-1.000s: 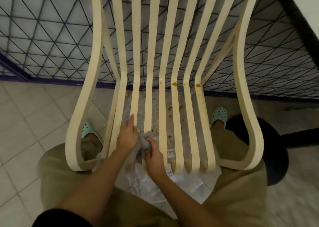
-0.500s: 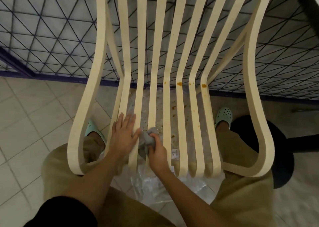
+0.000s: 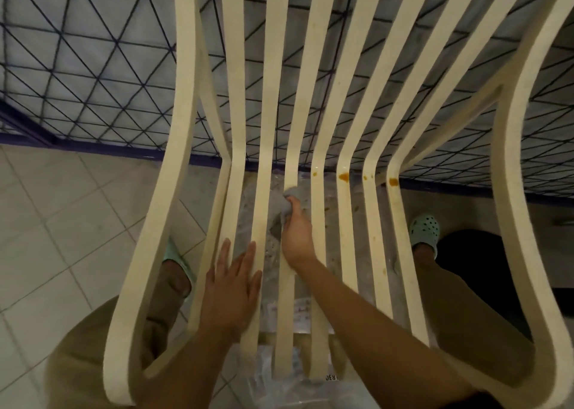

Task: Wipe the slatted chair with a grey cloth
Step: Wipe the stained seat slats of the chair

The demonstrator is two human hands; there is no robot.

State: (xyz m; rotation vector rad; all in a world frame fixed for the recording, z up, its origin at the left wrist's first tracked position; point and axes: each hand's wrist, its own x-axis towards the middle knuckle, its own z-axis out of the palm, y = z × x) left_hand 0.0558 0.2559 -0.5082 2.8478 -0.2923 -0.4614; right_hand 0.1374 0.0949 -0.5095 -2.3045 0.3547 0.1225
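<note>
A cream slatted chair (image 3: 344, 122) fills the view, its seat slats running toward me. My right hand (image 3: 296, 237) grips a bunched grey cloth (image 3: 287, 202) and presses it on a middle slat near the bend between seat and back. My left hand (image 3: 231, 287) lies flat with straight fingers on the left seat slats near the front. Orange-brown stains (image 3: 343, 177) mark the slats at the bend to the right of the cloth.
A clear plastic sheet (image 3: 285, 312) with spots lies on the floor under the seat. A wire mesh fence (image 3: 93, 66) stands behind the chair. Pale floor tiles (image 3: 62, 222) spread to the left. My feet in mint clogs (image 3: 425, 228) stand on either side.
My right hand has slid the cloth up the slat toward the bend. My left hand let go of the cloth, flattened onto the slats and stayed near the front.
</note>
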